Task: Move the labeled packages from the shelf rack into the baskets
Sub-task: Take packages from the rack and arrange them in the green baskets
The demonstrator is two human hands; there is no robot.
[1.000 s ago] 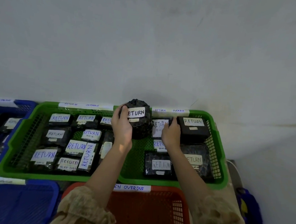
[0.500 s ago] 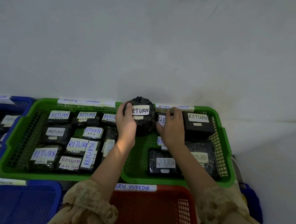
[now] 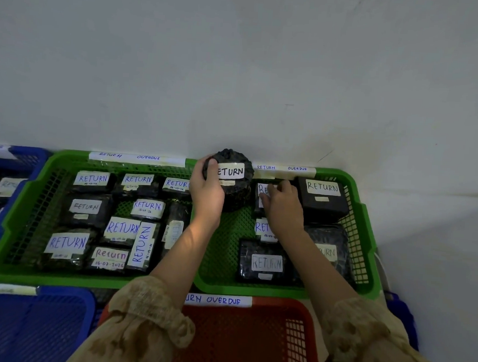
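Gripped in the curled fingers and thumb of the left hand [image 3: 208,190], at the far left corner of the right green basket [image 3: 365,230]: round black package [image 3: 233,191], axis upright, RETURN label level and facing the near edge. Just right of it, under the bent fingers of the right hand [image 3: 283,208], a flat labelled package [image 3: 262,190], mostly hidden; pinched or merely touched, cannot tell. Beyond that a black box [image 3: 323,201]; at the near edge a red basket [image 3: 250,335], partly covered by sleeves.
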